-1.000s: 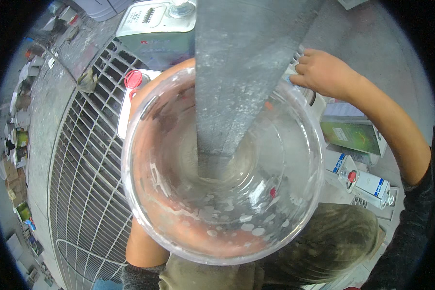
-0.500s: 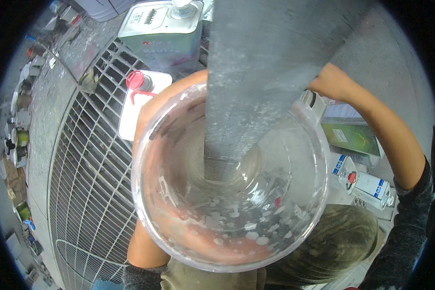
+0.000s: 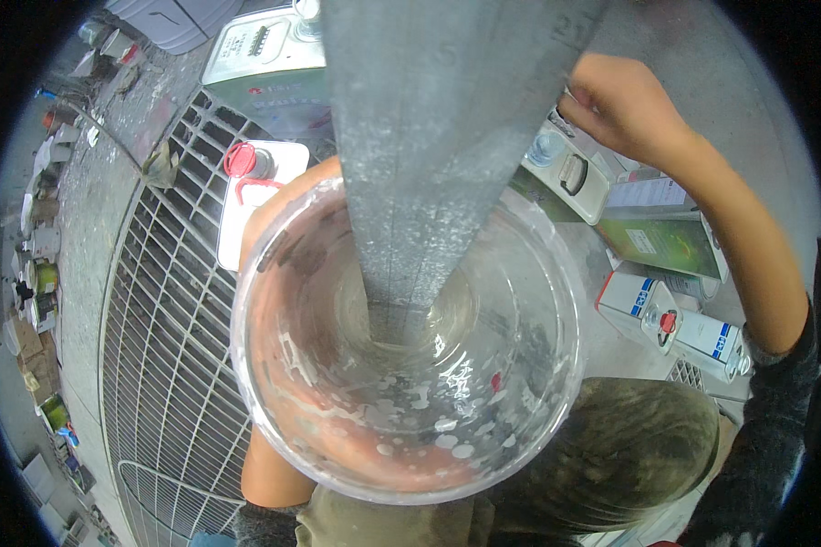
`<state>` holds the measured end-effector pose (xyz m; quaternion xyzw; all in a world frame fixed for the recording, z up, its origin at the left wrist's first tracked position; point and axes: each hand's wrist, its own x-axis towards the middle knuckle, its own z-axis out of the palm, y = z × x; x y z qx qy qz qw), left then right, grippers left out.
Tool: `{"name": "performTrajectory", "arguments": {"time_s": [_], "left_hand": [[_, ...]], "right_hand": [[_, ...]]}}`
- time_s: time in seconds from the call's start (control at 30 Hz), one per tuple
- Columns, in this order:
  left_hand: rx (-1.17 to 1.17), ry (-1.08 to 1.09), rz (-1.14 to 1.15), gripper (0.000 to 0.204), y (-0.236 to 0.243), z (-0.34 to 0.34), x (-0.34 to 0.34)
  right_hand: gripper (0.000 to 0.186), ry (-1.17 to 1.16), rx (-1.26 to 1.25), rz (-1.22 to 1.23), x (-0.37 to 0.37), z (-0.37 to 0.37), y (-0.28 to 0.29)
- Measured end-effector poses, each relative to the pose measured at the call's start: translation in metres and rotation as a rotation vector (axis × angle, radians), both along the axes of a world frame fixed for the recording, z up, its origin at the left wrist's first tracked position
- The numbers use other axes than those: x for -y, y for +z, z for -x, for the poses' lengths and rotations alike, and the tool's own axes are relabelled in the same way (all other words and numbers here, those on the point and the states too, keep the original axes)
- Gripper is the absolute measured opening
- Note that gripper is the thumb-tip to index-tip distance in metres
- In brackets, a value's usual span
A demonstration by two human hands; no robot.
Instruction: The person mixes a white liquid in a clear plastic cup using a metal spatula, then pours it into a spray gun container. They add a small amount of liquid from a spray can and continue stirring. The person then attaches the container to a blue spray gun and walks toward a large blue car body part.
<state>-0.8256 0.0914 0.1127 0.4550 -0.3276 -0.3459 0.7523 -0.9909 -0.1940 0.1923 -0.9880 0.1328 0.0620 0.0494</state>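
Note:
A wide grey metal ruler (image 3: 429, 137) with faint markings stands inside a clear plastic cup (image 3: 520, 365), its lower end near the cup's bottom. The cup is smeared and spotted with pale residue. My left hand (image 3: 274, 205) wraps round the cup from the left, partly seen through its wall. My right hand (image 3: 611, 100) is at the ruler's right edge, fingers curled on it, their tips partly hidden. A white can with a red cap (image 3: 260, 219) lies beyond the cup at the left, and a larger metal can (image 3: 260, 68) is at the top.
A metal grating (image 3: 164, 346) spans the left side. Several cans, including a green one (image 3: 657, 246) and white-and-blue ones (image 3: 634, 301), stand at the right. A white bucket (image 3: 169, 18) is at the upper left, with assorted containers (image 3: 46, 292) along the far left.
The ruler's upper part has shifted left and shows more markings. My right hand has moved up, after being partly behind the ruler. The cup sits slightly further left in view.

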Motion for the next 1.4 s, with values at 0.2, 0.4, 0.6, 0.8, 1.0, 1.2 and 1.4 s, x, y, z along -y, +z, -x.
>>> {"name": "performTrajectory", "arguments": {"time_s": [0.2, 0.4, 0.6, 0.8, 1.0, 1.2, 1.4], "left_hand": [[0.011, -0.027, -0.006, 0.126, 0.001, 0.004, 0.013], [-0.002, -0.1, -0.016, 0.124, 0.013, 0.026, -0.004], [-0.037, -0.162, 0.014, 0.123, 0.014, 0.044, -0.009], [-0.078, -0.187, 0.04, 0.122, 0.016, 0.052, -0.006], [-0.132, -0.167, 0.041, 0.121, 0.025, 0.056, -0.008], [0.13, -0.221, 0.112, 0.122, 0.011, 0.048, -0.001], [0.187, -0.145, 0.182, 0.13, -0.004, 0.048, -0.002]], "right_hand": [[0.039, -0.21, 0.522, -0.899, -0.062, 0.0, 0.045], [0.04, -0.186, 0.622, -0.874, -0.071, 0.005, 0.057], [0.041, -0.23, 0.738, -0.866, -0.063, 0.009, 0.065], [0.041, -0.286, 0.874, -0.876, -0.045, 0.01, 0.077], [0.042, -0.301, 0.915, -0.879, -0.038, 0.009, 0.082], [0.043, -0.264, 0.871, -0.877, -0.052, 0.011, 0.084], [0.044, -0.183, 0.728, -0.862, -0.076, 0.011, 0.079]]}}
